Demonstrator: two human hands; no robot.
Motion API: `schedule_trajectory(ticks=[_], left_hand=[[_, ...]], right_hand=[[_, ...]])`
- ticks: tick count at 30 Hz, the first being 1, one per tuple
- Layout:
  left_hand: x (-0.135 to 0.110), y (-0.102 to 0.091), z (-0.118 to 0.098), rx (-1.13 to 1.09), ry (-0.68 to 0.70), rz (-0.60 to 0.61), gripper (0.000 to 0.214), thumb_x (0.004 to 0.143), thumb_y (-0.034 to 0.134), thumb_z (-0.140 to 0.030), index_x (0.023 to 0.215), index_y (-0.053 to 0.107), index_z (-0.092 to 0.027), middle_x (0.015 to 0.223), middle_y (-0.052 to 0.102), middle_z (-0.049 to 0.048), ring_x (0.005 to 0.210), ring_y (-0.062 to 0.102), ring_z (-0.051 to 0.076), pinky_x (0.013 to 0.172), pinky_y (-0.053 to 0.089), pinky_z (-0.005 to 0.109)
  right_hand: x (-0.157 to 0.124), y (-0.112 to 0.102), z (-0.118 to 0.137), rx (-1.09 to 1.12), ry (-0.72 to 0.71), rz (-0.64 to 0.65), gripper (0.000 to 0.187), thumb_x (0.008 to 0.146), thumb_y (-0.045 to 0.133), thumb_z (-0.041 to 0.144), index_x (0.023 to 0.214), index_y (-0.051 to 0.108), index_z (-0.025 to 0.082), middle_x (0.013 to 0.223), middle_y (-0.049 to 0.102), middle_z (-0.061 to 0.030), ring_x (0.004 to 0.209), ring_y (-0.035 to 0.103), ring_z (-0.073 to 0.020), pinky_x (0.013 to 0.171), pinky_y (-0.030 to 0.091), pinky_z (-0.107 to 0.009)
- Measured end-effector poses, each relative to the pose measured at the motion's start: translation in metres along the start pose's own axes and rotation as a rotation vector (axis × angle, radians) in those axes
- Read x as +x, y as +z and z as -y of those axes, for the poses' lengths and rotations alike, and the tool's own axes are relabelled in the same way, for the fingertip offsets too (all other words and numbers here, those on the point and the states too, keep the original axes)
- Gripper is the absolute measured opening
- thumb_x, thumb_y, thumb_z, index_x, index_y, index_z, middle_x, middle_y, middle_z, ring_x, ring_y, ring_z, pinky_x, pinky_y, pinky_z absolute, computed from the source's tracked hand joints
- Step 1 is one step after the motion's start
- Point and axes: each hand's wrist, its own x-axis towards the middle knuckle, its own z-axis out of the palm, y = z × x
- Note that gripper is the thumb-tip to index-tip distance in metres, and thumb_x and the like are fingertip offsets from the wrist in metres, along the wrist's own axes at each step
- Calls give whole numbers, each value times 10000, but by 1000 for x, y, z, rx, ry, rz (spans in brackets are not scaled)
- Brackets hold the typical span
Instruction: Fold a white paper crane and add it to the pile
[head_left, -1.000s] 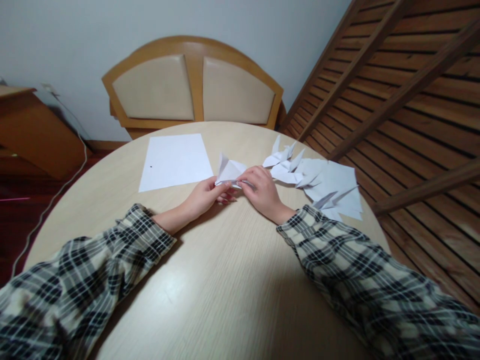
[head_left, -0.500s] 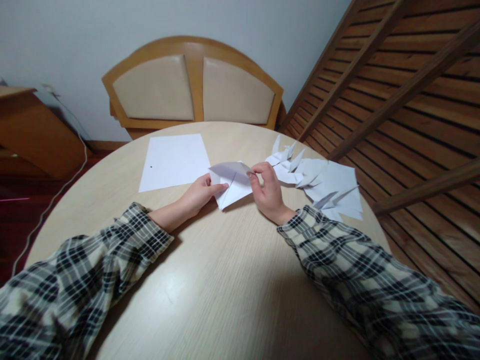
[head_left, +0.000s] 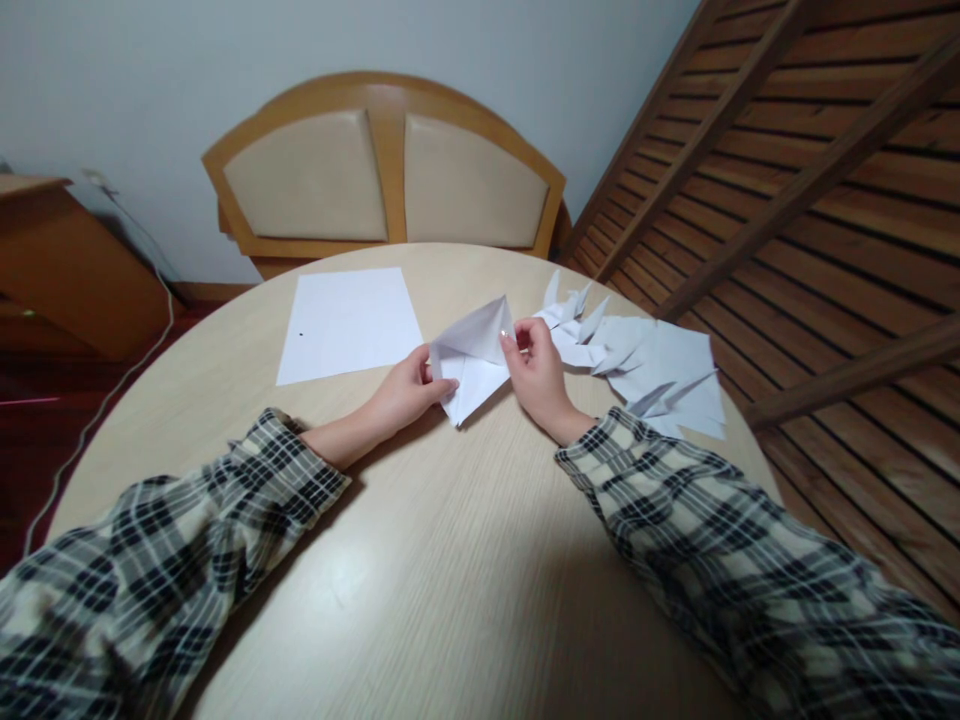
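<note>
Both hands hold a folded white paper piece just above a round light-wood table. My left hand pinches its left corner, thumb on top. My right hand pinches its right edge with the fingers curled. The piece stands partly opened, with one flap raised to a point and another pointing down at me. Both arms wear checked sleeves.
A flat white sheet lies at the far left of the table. A heap of folded paper shapes and sheets lies to the right, near the edge. A wooden chair stands behind the table, and slatted wood is on the right.
The folded piece has been opened out and turned, from a small bundle pressed on the table to a wider shape with a flap raised. Both hands kept their grip and moved slightly apart.
</note>
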Motion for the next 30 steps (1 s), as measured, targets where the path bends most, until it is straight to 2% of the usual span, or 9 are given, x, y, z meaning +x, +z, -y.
schedule_trajectory(ticks=[6,14,17,19,21,23,26,30], left_hand=[[1,-3,3,100,30,-7,480,671,655,-178,1121,499,-119,871,637,56,751,598,170,684,475,312],[-3,-3,1,156,59,50,587,697,687,-208,1231,451,-142,923,635,65,785,598,173,693,483,303],[-4,0,-4,42,14,53,557,737,707,-403,1178,486,-146,922,652,81,772,618,180,648,497,288],[-3,0,-7,-136,-27,53,558,813,552,-595,1156,511,-157,921,665,93,746,629,184,615,509,292],[0,-1,-6,-292,-64,49,631,844,388,-695,1176,523,-176,927,685,101,765,647,203,615,525,309],[4,-3,-2,-359,-93,26,637,860,341,-703,1179,544,-189,932,701,100,797,659,215,630,532,314],[9,-6,9,-364,-148,-7,589,879,363,-670,1081,604,-171,897,714,96,792,658,204,648,532,298],[11,-6,15,-345,-164,-15,563,882,392,-654,1004,634,-161,888,721,91,796,656,196,671,525,283]], right_hand=[[-1,-1,0,-10,20,113,124,896,546,320,844,542,207,779,550,-4,712,492,-152,633,386,-299],[-1,-2,-1,76,168,112,294,894,538,415,694,521,199,621,436,24,607,404,-134,555,308,-283],[-1,-1,-2,143,206,124,279,879,551,422,713,545,197,637,454,17,616,404,-136,549,310,-279],[-2,-1,-1,190,222,146,274,869,559,436,737,566,196,647,470,14,622,411,-137,548,319,-276],[-3,0,0,229,228,180,281,857,572,449,736,572,195,653,479,12,626,417,-137,548,326,-273],[-4,0,2,250,223,225,288,848,583,453,727,575,193,660,492,9,633,425,-135,555,335,-273],[-6,0,6,253,207,266,281,848,586,449,734,583,192,668,506,8,640,435,-134,567,345,-275],[-6,0,9,245,187,254,271,856,579,433,735,575,190,674,506,9,641,440,-132,570,346,-276]])
